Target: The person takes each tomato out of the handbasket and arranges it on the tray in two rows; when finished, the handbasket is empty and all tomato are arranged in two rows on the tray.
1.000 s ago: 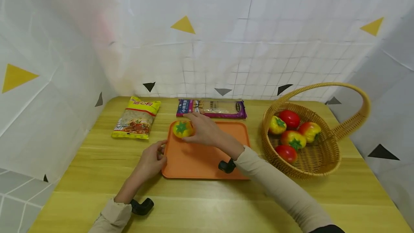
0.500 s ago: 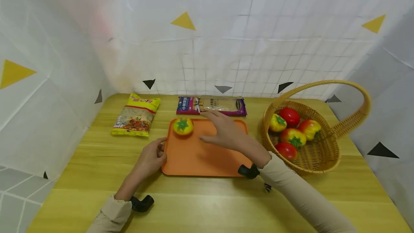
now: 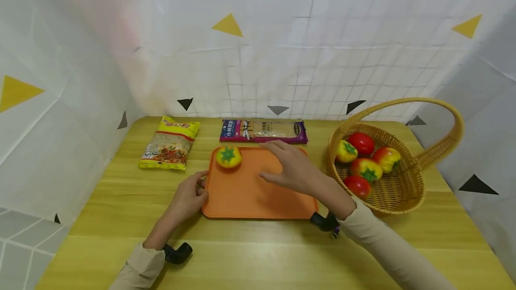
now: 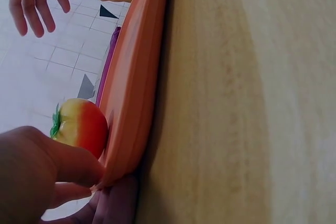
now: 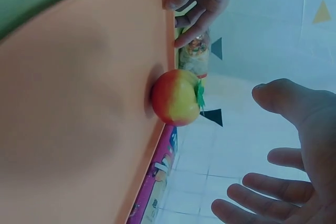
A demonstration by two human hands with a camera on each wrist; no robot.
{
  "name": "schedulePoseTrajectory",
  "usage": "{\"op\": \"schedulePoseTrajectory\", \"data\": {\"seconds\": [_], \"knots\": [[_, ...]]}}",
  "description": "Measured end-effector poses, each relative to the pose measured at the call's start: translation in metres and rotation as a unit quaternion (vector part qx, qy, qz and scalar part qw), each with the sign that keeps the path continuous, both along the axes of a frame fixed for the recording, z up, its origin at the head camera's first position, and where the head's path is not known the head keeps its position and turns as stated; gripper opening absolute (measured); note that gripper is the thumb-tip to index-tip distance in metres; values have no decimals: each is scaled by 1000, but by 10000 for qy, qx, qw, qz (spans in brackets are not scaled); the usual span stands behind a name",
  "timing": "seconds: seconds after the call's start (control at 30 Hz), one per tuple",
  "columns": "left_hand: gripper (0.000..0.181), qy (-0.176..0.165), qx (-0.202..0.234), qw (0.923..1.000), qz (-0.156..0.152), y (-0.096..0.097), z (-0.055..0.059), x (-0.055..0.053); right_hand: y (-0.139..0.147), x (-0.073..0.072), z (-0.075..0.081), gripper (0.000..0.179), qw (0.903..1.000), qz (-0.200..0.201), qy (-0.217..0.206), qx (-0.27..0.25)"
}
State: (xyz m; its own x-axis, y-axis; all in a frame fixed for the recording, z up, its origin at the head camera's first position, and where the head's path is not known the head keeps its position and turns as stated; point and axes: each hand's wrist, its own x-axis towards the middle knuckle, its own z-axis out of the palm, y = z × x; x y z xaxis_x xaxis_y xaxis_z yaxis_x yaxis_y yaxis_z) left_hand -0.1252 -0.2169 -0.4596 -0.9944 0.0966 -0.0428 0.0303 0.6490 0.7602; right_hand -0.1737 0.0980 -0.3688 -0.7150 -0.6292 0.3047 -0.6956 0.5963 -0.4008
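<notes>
A yellow-and-red toy fruit with a green leafy top [image 3: 229,157] sits at the far left corner of the orange tray [image 3: 242,196]. My left hand [image 3: 187,197] grips the tray's left edge; in the left wrist view its fingers [image 4: 79,163] lie at the rim beside the fruit. Above the tray's right part hovers my right hand [image 3: 296,169], thumb and fingers spread, holding nothing. The right wrist view shows the same fruit [image 5: 176,98] apart from the spread right hand [image 5: 294,161].
To the right stands a wicker basket [image 3: 403,196] with a tall handle, holding several red and yellow toy fruits [image 3: 364,171]. Behind the tray lies a purple noodle packet [image 3: 264,131]. A yellow food bag [image 3: 171,143] rests at the back left of the wooden table [image 3: 258,254].
My right hand has let go of the fruit and drawn back to the right, leaving the fruit on the tray. The left hand stays at the tray's edge.
</notes>
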Motion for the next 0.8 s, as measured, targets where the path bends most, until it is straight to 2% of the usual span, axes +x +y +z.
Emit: {"op": "schedulePoseTrajectory", "data": {"seconds": [0.27,0.63,0.8], "knots": [[59,-55,43,10000,-8,2,0,0,12,14,4,65,10000,18,-52,20],[59,-80,53,9999,78,0,0,0,40,23,3,62,9985,45,534,-105],[60,-77,62,9999,58,0,-1,-1,50,25,1,63,9977,-11,677,-105]]}}
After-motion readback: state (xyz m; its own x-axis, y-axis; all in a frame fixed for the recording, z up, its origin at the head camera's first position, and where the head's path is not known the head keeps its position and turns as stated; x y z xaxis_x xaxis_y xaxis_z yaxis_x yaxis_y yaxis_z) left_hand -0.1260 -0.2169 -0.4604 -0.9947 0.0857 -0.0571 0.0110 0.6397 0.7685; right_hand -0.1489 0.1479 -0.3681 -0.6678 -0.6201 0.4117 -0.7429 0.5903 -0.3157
